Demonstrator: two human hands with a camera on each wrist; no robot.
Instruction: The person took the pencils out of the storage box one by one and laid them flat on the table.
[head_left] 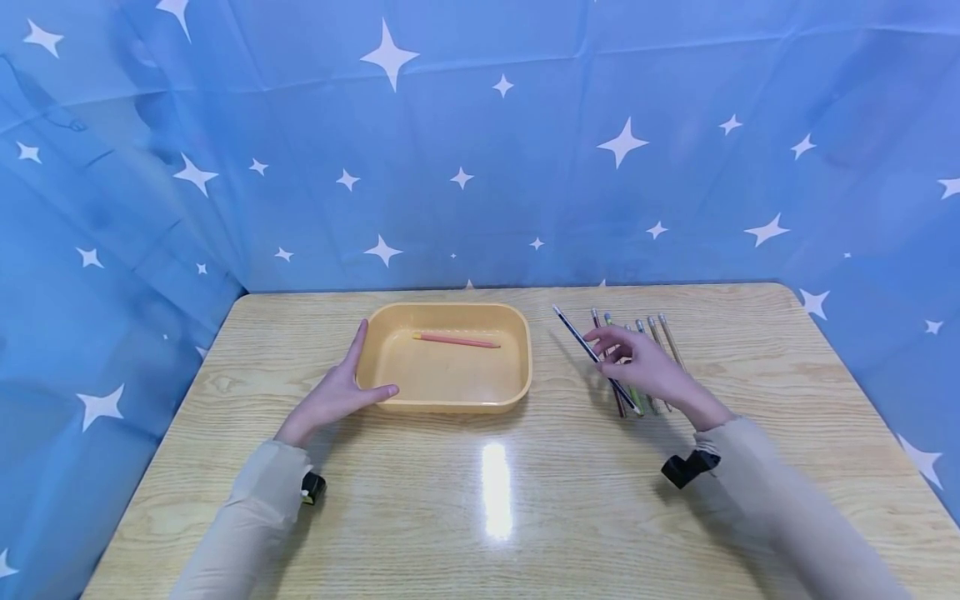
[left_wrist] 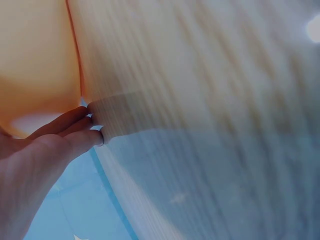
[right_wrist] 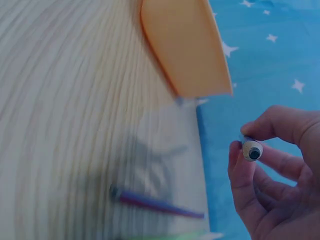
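Note:
My right hand (head_left: pixel 641 358) pinches a dark blue pencil (head_left: pixel 572 328) between thumb and fingers, tilted over the other pencils. In the right wrist view the pencil's pointed end (right_wrist: pixel 253 151) faces the camera. My left hand (head_left: pixel 341 392) is at the left side of a yellow-orange plastic tray (head_left: pixel 442 406), thumb by the front rim and fingers straight along the side. The left wrist view has those fingertips (left_wrist: pixel 82 112) against the tray's wall (left_wrist: pixel 40 65). Inside the tray lies a single pinkish-red pencil (head_left: pixel 459 341) with a yellow end.
Several pencils lie side by side under and around my right hand, including a dark red pencil (right_wrist: pixel 155 202), a green pencil (right_wrist: pixel 172 235) and a brown pencil (head_left: pixel 671 340). The wooden table (head_left: pixel 420 500) ends at a blue star-patterned cloth (head_left: pixel 480 125).

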